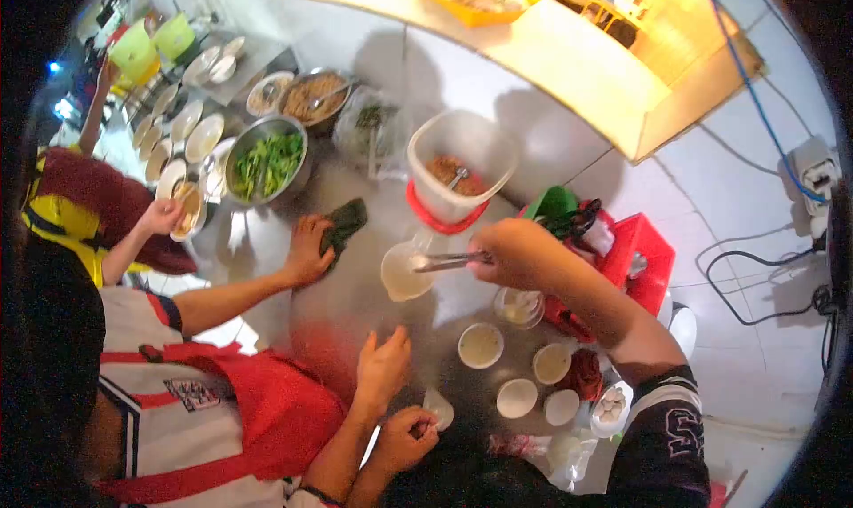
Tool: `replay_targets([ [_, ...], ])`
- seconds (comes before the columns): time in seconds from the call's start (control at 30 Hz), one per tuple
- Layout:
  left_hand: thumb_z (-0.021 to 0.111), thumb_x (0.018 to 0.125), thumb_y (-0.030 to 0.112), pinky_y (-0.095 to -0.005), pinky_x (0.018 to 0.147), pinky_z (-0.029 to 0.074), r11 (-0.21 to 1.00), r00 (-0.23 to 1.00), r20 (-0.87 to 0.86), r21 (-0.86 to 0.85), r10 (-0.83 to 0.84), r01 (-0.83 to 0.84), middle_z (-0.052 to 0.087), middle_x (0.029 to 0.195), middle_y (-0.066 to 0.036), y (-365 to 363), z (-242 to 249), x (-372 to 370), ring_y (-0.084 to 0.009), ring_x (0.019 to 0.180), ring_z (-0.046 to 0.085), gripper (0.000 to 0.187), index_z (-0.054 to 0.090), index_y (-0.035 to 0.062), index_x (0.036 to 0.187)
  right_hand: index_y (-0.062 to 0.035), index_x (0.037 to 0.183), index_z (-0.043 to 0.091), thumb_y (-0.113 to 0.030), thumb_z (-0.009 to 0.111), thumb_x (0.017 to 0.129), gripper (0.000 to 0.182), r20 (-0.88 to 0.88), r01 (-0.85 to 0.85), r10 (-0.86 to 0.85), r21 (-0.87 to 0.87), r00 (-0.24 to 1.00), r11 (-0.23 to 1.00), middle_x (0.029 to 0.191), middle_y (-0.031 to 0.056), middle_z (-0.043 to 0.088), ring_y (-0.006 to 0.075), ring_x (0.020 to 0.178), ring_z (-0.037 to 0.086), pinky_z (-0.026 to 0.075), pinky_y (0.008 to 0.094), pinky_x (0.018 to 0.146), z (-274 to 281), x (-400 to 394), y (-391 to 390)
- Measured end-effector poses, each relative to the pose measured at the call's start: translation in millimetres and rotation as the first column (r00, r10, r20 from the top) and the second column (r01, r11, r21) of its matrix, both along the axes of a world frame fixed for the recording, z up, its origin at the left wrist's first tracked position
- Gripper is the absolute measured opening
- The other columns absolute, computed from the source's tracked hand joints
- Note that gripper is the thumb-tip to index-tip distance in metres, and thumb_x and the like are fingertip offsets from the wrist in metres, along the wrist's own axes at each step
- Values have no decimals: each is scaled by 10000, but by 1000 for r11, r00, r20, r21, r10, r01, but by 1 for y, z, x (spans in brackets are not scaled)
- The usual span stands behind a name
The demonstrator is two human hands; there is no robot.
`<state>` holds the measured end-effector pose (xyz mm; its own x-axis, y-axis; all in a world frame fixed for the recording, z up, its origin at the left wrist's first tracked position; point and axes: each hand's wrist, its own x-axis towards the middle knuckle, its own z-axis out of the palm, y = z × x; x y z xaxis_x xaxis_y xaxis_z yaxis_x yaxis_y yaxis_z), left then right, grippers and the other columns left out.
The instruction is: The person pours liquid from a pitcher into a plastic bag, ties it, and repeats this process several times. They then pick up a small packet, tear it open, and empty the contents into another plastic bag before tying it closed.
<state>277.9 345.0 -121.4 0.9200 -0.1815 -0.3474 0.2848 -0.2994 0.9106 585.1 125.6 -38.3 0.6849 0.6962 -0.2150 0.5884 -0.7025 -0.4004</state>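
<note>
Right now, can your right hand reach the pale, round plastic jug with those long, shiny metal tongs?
Probably yes: my right hand grips the tongs, whose tips appear over the open mouth of the jug, and nothing seems to cover it.

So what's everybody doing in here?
The camera wearer's right hand holds metal tongs over a pale jug. The left hand is by a small pale item, too unclear to name. Beside them, a co-worker in a red apron has one hand on a dark cloth. Another person holds a bowl.
</note>
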Motion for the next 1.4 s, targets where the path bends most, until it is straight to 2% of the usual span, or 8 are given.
replay_targets([
  [0.27, 689, 815, 108, -255, 639, 480, 998, 1000, -11, -60, 23, -23, 614, 816, -51, 3, -1, 4, -109, 674, 568, 162, 658, 10, 940, -37, 970, 713, -214, 679, 883, 200, -175, 484, -455, 424, 873, 766, 718, 9, 671, 61, 603, 565, 449, 249, 532, 124, 89, -37],
  [0.6, 699, 804, 100, -255, 634, 476, 997, 1000, -25, -70, 17, -19, 594, 788, -40, 1, 4, 6, -102, 674, 560, 166, 662, 14, 941, -27, 794, 735, -367, 686, 783, 344, 607, 387, -557, 401, 567, 830, 795, 193, 706, 362, 801, 688, 542, 442, 789, 118, 248, -50],
  [0.77, 686, 806, 77, -259, 634, 474, 999, 998, -57, 33, 8, -6, 592, 775, -54, -5, 6, 2, -113, 669, 560, 140, 659, 15, 929, -33, 951, 730, -429, 705, 854, 409, 648, 388, -531, 366, 547, 846, 828, 120, 715, 210, 682, 676, 531, 341, 649, 126, 224, -60],
  [0.83, 677, 806, 56, -264, 624, 470, 999, 998, 54, 9, 36, -36, 592, 765, -57, -8, -2, 2, -123, 660, 556, 116, 659, 19, 914, 24, 890, 693, -278, 726, 789, 320, 689, 372, -518, 367, 508, 853, 860, 251, 683, 402, 824, 664, 521, 481, 731, 113, 216, -66],
  [1.1, 646, 837, 35, -273, 633, 452, 997, 999, -40, -75, 34, -37, 564, 761, -7, -25, 28, 1, -100, 682, 521, 66, 641, 17, 900, -64, 942, 699, -339, 622, 972, 287, -259, 633, -632, 604, 731, 484, 763, 25, 700, 88, 542, 592, 441, 231, 477, 77, -96, -137],
  [1.2, 617, 857, 27, -251, 672, 444, 998, 999, -2, 54, -33, 33, 557, 778, 4, -24, 38, -13, -90, 736, 520, 54, 636, 18, 907, -62, 1072, 688, -271, 660, 937, 251, -778, 958, -560, 239, 285, 156, 719, 53, 691, 87, 500, 575, 435, 238, 456, 66, -282, -197],
  [1.3, 601, 873, 20, -247, 711, 452, 972, 981, 29, 143, -194, 188, 583, 823, -6, -26, 58, -19, -96, 761, 533, 56, 629, 7, 920, -14, 1027, 676, -198, 657, 938, 206, -648, 972, -734, -44, -203, -230, 743, 48, 684, 82, 589, 595, 453, 233, 500, 68, -458, -248],
  [1.4, 595, 881, 16, -241, 727, 453, 948, 964, -14, 179, -265, 263, 599, 852, -11, -31, 76, -33, -97, 776, 540, 55, 625, 0, 924, 24, 1054, 667, -183, 642, 956, 230, -439, 865, -848, 252, -297, -434, 760, 66, 690, 86, 607, 601, 463, 242, 509, 26, -605, -297],
])
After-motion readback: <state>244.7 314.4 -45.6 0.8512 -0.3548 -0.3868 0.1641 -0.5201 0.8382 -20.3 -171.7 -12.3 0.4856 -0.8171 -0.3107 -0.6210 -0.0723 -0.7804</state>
